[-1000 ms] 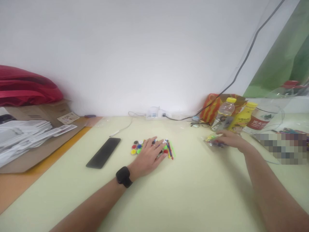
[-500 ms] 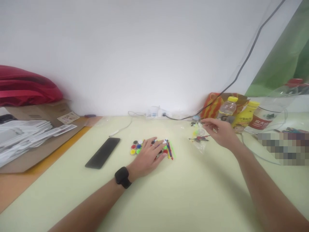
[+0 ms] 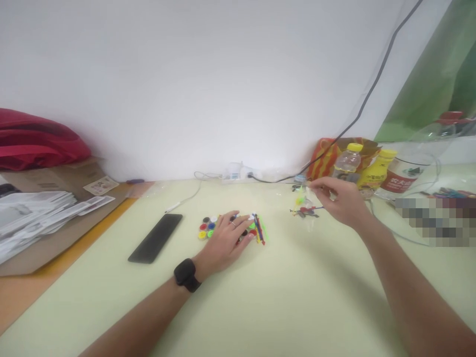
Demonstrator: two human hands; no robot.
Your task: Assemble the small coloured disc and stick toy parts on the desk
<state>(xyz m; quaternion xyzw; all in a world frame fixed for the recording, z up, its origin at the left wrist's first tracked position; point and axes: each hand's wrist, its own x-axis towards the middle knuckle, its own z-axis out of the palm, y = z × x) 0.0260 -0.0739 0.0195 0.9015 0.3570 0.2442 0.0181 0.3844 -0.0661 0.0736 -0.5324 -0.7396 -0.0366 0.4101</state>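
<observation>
My left hand [image 3: 225, 240] lies with fingers spread over a group of small coloured round caps [image 3: 203, 227], partly hiding them. Beside its fingertips are several thin coloured arrow-shaped sticks [image 3: 259, 229], lying roughly side by side. My right hand [image 3: 340, 201] is raised at the right, thumb and fingers pinched together at the upper part of a clear plastic bag [image 3: 310, 226]. Small coloured pieces [image 3: 305, 211], some red, blue and dark, show at the bag, with yellow-green ones above. The bag's outline is faint, and its exact edges are hard to make out.
A black phone [image 3: 156, 239] lies left of my left hand. A power strip [image 3: 238, 171] with cables sits against the wall. Bottles [image 3: 377, 171] and a red-orange snack bag [image 3: 319, 156] stand back right. Cardboard [image 3: 48, 248] with papers [image 3: 33, 210] is at the left.
The view has shifted slightly. My left hand still rests on the caps. My right hand stays pinched; the lower tip of the clear bag shows less plainly now.
</observation>
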